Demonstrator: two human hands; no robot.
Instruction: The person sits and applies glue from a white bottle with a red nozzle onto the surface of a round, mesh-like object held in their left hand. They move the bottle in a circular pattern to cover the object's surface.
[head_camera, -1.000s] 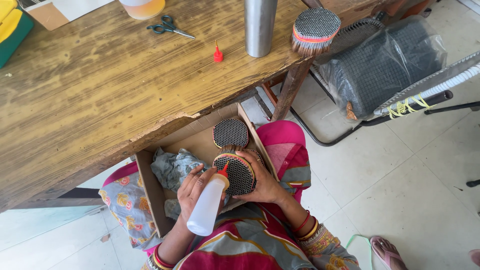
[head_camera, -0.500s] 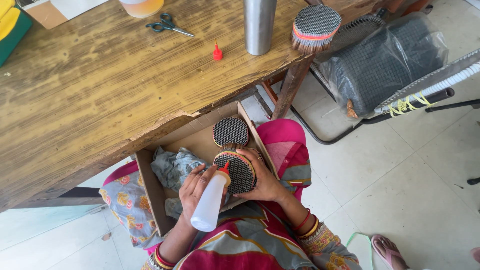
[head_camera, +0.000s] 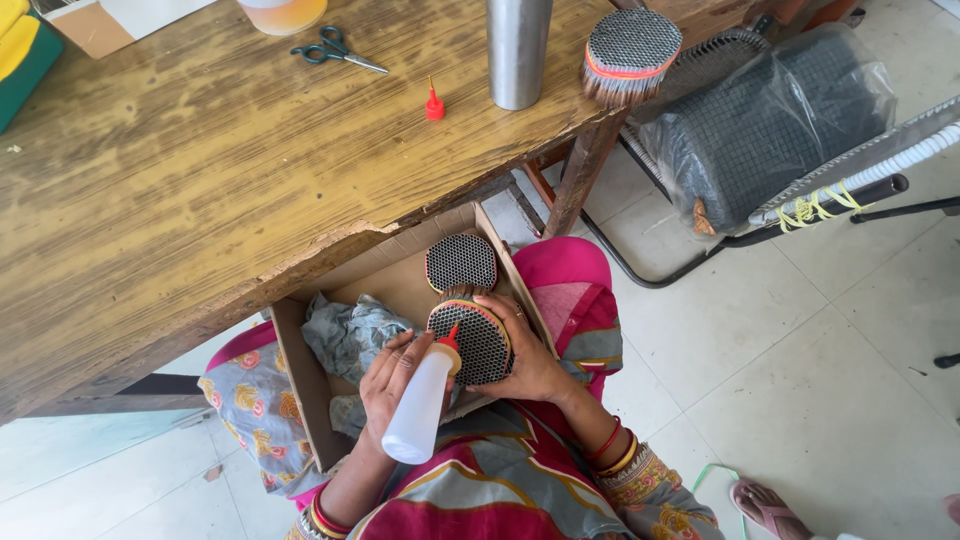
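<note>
Two hands work: left hand (head_camera: 392, 375) now tips the white squeeze bottle (head_camera: 420, 408) lower (red tip touching), right hand (head_camera: 525, 362) gripping the round black mesh brush (head_camera: 470, 340).

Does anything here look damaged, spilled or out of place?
Yes: the worn wooden table has a ragged, chipped front edge above the cardboard box, and a small red nozzle cap stands loose on it. No spill shows.

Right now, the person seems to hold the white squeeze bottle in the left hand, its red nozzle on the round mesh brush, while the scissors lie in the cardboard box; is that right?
Not quite: in the head view the scissors lie on the wooden table, not in the cardboard box. The rest holds: the left hand holds the white squeeze bottle, its red nozzle on the round mesh brush, which the right hand steadies.
</note>
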